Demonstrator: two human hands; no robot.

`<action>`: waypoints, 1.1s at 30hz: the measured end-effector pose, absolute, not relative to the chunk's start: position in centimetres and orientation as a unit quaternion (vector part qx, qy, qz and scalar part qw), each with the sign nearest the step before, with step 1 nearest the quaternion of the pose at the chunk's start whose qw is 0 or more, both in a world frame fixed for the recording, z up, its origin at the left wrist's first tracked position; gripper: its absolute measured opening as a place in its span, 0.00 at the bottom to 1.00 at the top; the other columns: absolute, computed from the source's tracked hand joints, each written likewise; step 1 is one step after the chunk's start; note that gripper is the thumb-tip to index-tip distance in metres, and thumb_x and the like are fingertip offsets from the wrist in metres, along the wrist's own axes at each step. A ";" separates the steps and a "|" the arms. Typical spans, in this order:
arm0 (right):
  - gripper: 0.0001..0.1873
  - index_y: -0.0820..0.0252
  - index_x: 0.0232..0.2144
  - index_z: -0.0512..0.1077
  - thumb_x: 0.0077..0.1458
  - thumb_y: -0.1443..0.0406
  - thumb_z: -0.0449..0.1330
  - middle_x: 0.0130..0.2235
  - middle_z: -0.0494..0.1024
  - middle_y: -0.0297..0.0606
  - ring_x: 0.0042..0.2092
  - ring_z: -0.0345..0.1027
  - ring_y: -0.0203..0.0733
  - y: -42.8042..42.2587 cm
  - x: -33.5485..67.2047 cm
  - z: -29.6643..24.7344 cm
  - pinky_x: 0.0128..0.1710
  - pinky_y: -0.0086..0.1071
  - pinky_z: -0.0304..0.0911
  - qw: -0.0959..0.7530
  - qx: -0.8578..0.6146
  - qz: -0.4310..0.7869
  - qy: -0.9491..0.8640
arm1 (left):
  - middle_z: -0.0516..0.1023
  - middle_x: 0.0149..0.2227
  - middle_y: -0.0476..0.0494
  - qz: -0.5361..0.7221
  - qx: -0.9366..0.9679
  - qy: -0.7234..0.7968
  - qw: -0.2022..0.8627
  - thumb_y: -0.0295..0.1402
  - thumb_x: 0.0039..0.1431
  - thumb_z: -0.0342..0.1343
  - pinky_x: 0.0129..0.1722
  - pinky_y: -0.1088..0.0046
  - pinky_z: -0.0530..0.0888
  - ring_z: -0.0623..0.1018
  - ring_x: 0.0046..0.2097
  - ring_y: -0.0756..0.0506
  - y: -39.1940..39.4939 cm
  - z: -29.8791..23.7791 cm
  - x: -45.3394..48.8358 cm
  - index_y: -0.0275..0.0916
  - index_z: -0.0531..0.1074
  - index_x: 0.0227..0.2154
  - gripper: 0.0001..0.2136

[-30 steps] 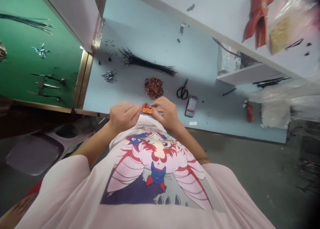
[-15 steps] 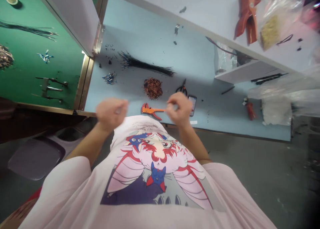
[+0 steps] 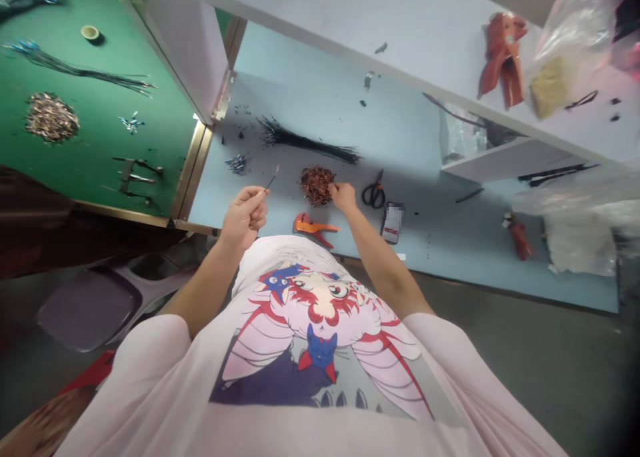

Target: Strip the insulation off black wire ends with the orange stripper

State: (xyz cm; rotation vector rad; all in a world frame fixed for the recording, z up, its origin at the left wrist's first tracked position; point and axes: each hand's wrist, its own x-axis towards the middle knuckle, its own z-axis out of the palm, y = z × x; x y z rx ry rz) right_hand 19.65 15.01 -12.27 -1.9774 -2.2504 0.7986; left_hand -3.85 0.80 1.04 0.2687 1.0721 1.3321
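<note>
My left hand (image 3: pixel 246 216) is closed on a thin black wire (image 3: pixel 271 178) that sticks up and away from the fist, above the near edge of the light blue table (image 3: pixel 320 97). My right hand (image 3: pixel 343 195) reaches forward with its fingers pinched at the right side of a small heap of copper-coloured bits (image 3: pixel 316 183). An orange hand tool (image 3: pixel 313 228) lies on the table between my two arms. A bundle of black wires (image 3: pixel 307 142) lies beyond the heap.
Black scissors (image 3: pixel 373 192) and a phone (image 3: pixel 393 221) lie right of the heap. A green table (image 3: pixel 75 110) at the left carries wires, a metal heap and tools. A shelf (image 3: pixel 440 30) overhead holds a red tool (image 3: pixel 503 57) and bags. A plastic stool (image 3: pixel 90 304) stands at lower left.
Both hands left the orange tool, which stays on the table. My left hand rose with the wire. My right hand moved forward to the copper heap.
</note>
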 end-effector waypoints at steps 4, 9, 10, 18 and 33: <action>0.16 0.66 0.42 0.74 0.58 0.61 0.54 0.43 0.77 0.49 0.45 0.69 0.45 10.8 20.0 -14.5 0.43 0.32 0.59 -0.029 -0.599 0.290 -0.746 | 0.52 0.14 0.59 0.590 0.099 0.460 0.656 0.33 0.46 0.63 0.15 0.82 0.43 0.50 0.16 0.58 0.4 0.7 -4.1 0.38 0.70 0.29 0.08; 0.37 0.68 0.55 0.64 0.45 0.59 0.66 0.59 0.62 0.56 0.59 0.53 0.58 3.6 22.0 -15.4 0.58 0.44 0.46 -0.057 -0.576 0.309 -0.755 | 0.53 0.13 0.60 0.561 0.095 0.471 0.674 0.33 0.44 0.63 0.14 0.83 0.44 0.50 0.16 0.58 0.8 0.0 -3.1 0.38 0.70 0.28 0.09; 0.37 0.67 0.56 0.63 0.44 0.61 0.67 0.61 0.60 0.56 0.60 0.50 0.59 2.8 22.2 -15.4 0.59 0.45 0.43 -0.055 -0.578 0.313 -0.752 | 0.53 0.14 0.60 0.551 0.097 0.471 0.682 0.33 0.43 0.63 0.14 0.84 0.44 0.50 0.16 0.58 0.9 0.0 -2.7 0.38 0.69 0.27 0.09; 0.24 0.69 0.49 0.69 0.50 0.63 0.59 0.52 0.70 0.55 0.54 0.59 0.56 3.0 21.8 -13.5 0.56 0.47 0.50 0.032 -0.609 0.413 -0.677 | 0.67 0.19 0.54 0.548 0.152 0.505 0.649 0.33 0.38 0.65 0.16 0.84 0.54 0.61 0.20 0.58 1.9 1.1 0.2 0.36 0.72 0.25 0.10; 0.23 0.59 0.46 0.64 0.58 0.50 0.45 0.36 0.75 0.41 0.35 0.71 0.42 -0.1 20.2 3.1 0.39 0.42 0.69 0.275 -0.320 0.874 -0.242 | 0.68 0.23 0.53 0.620 0.374 0.534 0.436 0.36 0.47 0.64 0.25 0.78 0.61 0.63 0.25 0.55 0.5 2.5 2.6 0.42 0.78 0.27 0.04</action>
